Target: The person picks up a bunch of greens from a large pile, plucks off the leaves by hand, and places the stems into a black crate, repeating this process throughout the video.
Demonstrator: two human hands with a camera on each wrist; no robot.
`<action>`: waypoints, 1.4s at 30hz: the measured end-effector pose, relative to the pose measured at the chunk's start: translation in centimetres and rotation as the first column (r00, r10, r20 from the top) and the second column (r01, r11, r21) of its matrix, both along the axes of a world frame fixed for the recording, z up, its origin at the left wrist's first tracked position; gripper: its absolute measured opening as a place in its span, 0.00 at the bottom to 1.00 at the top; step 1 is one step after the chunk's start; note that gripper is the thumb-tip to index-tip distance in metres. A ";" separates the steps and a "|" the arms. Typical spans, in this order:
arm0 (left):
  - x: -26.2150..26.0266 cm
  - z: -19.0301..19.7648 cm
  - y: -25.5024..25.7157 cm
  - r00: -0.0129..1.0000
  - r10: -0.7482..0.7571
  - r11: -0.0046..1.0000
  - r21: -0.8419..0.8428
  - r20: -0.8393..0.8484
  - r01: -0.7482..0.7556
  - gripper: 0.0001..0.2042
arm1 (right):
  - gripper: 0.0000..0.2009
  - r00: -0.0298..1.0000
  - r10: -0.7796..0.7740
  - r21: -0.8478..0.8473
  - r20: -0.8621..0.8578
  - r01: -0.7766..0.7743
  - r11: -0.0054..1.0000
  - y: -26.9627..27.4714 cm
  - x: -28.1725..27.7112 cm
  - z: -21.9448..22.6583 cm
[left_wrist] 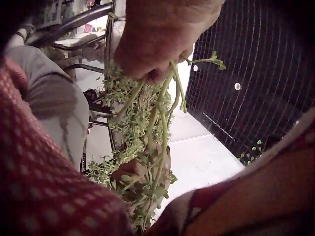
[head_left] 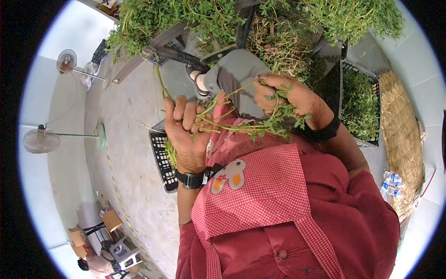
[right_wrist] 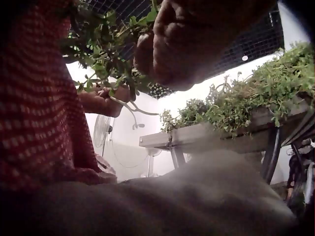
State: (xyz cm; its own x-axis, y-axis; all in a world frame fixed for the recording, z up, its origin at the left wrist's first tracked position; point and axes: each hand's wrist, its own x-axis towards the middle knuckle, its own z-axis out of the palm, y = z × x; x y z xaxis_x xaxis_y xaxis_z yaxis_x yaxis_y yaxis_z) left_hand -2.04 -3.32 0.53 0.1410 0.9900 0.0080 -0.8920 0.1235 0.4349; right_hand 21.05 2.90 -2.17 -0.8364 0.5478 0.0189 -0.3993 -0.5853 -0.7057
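A few long, branching green stems with small rounded leaves, like purslane, stretch between my hands. My left hand [head_left: 186, 135] grips their bare, pale stalks [head_left: 216, 111], fingers curled over them. In the left wrist view, the stalks [left_wrist: 160, 123] hang out from under that hand [left_wrist: 170, 37], and one short sprig sticks out sideways. My right hand [head_left: 290, 95], fingers curled in, pinches a thin stem near the leafy ends [head_left: 276, 123]. The right wrist view shows leaves [right_wrist: 101, 54] bunched beside the right hand [right_wrist: 197, 46], with the left hand [right_wrist: 106, 101] farther back.
A table frame [head_left: 176, 56] ahead carries a heap of the same greens [head_left: 172, 23]. Black crates stand at left [head_left: 165, 172] and right [head_left: 376, 88]. Two fans [head_left: 42, 141] stand at left. A straw roll [head_left: 395, 149] and bottles [head_left: 392, 183] lie at right. Another person [head_left: 100, 266] is at lower left.
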 end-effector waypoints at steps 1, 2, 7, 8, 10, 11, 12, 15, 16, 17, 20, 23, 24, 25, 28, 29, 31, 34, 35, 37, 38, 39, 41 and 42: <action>0.0 0.0 0.0 1.000 -0.002 1.000 0.003 0.000 0.002 0.21 | 0.14 1.000 -0.002 0.003 0.000 0.002 1.000 -0.1 -0.1 0.0; 0.0 -0.1 0.1 1.000 -0.001 1.000 0.010 0.003 0.001 0.21 | 0.14 0.907 -0.291 0.351 0.305 0.177 0.920 -0.5 -0.5 0.1; 1.4 0.5 -0.5 0.995 -0.038 0.999 0.006 -0.091 0.038 0.21 | 0.18 0.350 -0.937 0.990 0.016 -0.136 -0.034 2.6 -1.5 -5.1; 1.4 1.2 -0.9 0.999 -0.038 0.999 0.028 -0.030 0.039 0.21 | 0.19 0.235 -0.972 0.975 -0.014 -0.211 -0.064 5.0 -0.4 -7.0; 0.9 1.3 -1.0 0.997 -0.074 0.986 0.149 0.014 0.071 0.21 | 0.20 0.118 -0.991 0.953 -0.057 -0.288 -0.089 6.2 1.2 -6.9; 0.9 1.3 -0.9 0.998 -0.067 0.986 0.151 0.018 0.063 0.21 | 0.21 0.180 -0.960 0.969 0.216 0.084 0.234 6.3 2.0 -5.8; 1.0 1.3 -0.9 1.000 -0.025 0.993 0.117 0.016 0.023 0.21 | 0.22 0.330 -0.837 0.735 0.436 0.406 0.543 5.8 2.4 -4.9; 0.4 0.3 0.1 0.985 -0.129 0.982 0.150 0.115 0.112 0.21 | 0.25 0.560 -0.584 0.580 0.587 0.211 0.786 3.6 1.1 -3.7; 0.5 0.1 0.1 0.988 -0.124 0.984 0.137 0.093 0.110 0.21 | 0.24 0.705 -0.470 0.450 0.531 0.236 0.862 2.1 0.4 -2.7; 0.5 0.1 0.2 0.991 -0.113 0.987 0.126 0.069 0.103 0.21 | 0.24 0.706 -0.471 0.450 0.529 0.236 0.861 1.8 0.1 -2.7; 0.4 0.2 0.0 0.993 -0.099 0.989 0.114 0.066 0.091 0.22 | 0.17 0.879 -0.298 0.408 0.373 0.133 0.903 0.4 -1.3 -2.7; 0.5 0.1 -0.1 0.994 -0.085 0.993 0.084 0.071 0.079 0.22 | 0.16 0.876 -0.213 0.531 0.434 -0.057 0.845 -0.3 -1.7 -1.7; 0.4 0.1 0.0 0.994 -0.087 0.993 0.086 0.072 0.081 0.22 | 0.15 0.863 -0.314 0.680 0.396 -0.045 0.732 -0.6 -1.9 -1.2; 0.4 0.0 0.0 0.994 -0.095 0.992 0.085 0.062 0.090 0.22 | 0.15 0.862 -0.315 0.681 0.396 -0.046 0.731 -0.9 -1.9 -0.8; 0.4 0.1 -0.1 0.996 -0.089 0.993 0.076 0.030 0.087 0.21 | 0.14 0.697 -0.448 0.798 0.560 -0.306 0.519 -1.1 -1.9 0.1; 0.5 0.1 -0.2 0.997 -0.077 0.995 0.063 0.008 0.076 0.21 | 0.14 0.697 -0.448 0.798 0.561 -0.309 0.518 -1.1 -2.0 -0.3; 0.6 -0.1 -0.2 0.997 -0.076 0.996 0.053 -0.004 0.076 0.21 | 0.13 0.680 -0.547 0.859 0.489 -0.264 0.439 -1.0 -2.5 -1.9; 1.0 -0.6 -0.2 0.998 -0.056 0.998 0.005 -0.023 0.056 0.20 | 0.13 0.547 -0.805 0.966 0.227 -0.231 0.116 -0.7 -4.0 -3.6; 1.0 -0.6 -0.1 0.999 -0.036 0.999 -0.023 -0.029 0.035 0.20 | 0.13 0.546 -0.807 0.966 0.226 -0.231 0.114 -0.7 -3.9 -3.7; 0.2 -0.4 -0.2 0.998 -0.049 0.998 0.031 0.035 0.048 0.20 | 0.16 0.386 -0.900 0.972 0.204 -0.188 0.140 -0.6 -3.5 -3.4; -0.2 -0.4 -0.3 0.993 -0.061 0.995 0.080 0.098 0.054 0.20 | 0.16 0.387 -0.899 0.972 0.205 -0.190 0.140 -0.3 -2.8 -3.2; -0.4 -0.3 -0.3 0.993 -0.052 0.996 0.084 0.104 0.044 0.20 | 0.16 0.532 -0.773 0.897 0.345 0.057 0.439 0.5 -1.7 -2.8; -0.6 -0.2 -0.4 0.998 0.064 0.998 -0.015 -0.009 -0.064 0.19 | 0.16 0.693 -0.596 0.659 0.404 0.232 0.716 0.8 -1.3 -2.9; -1.0 -1.1 0.3 0.991 -0.056 0.998 0.049 0.125 0.051 0.19 | 0.17 0.740 -0.531 0.648 0.412 0.172 0.742 0.8 -1.3 -2.8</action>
State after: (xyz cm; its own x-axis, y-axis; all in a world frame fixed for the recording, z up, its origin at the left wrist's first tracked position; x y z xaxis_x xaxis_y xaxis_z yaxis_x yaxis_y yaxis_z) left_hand -3.06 -3.07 -0.60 0.1887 0.9792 0.0742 -0.9327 0.1551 0.3255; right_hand 19.75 3.67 -4.93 -0.5371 0.8432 0.0223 0.0624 0.0661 -0.9959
